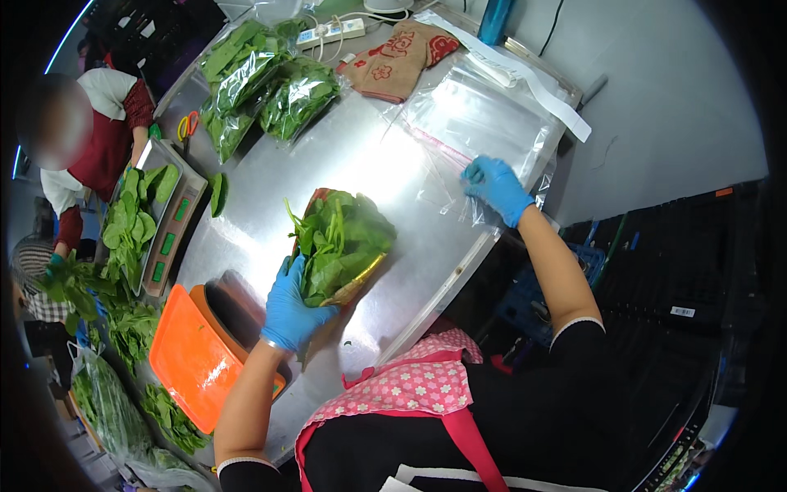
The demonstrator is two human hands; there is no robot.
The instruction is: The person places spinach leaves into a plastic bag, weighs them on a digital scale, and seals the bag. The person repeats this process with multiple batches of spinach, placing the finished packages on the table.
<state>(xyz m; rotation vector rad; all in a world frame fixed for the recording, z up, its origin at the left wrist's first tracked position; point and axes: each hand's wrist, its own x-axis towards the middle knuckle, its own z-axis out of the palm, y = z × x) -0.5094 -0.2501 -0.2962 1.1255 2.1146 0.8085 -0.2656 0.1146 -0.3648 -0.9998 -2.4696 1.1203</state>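
Observation:
My left hand (pixel 293 307), in a blue glove, is closed around the near left side of a bunch of leafy greens (pixel 348 238). A brown and gold edge shows around the leaves; what it belongs to is mostly hidden. The bunch is over the middle of the metal table (pixel 262 193). To the right, my right hand (pixel 498 189), also gloved in blue, has its fingers curled together on the near edge of a clear plastic bag (pixel 447 176). This bag lies by a stack of flat clear bags (pixel 492 115), and its loose film crumples under my fingers.
Filled bags of greens (pixel 299 94) stand at the back, near a brown cloth (pixel 398 61) and a power strip (pixel 330 33). On the left are an orange tray (pixel 193 357), a scale (pixel 174 225) with leaves, and orange-handled scissors (pixel 188 125). A co-worker (pixel 102 123) stands beyond the scale.

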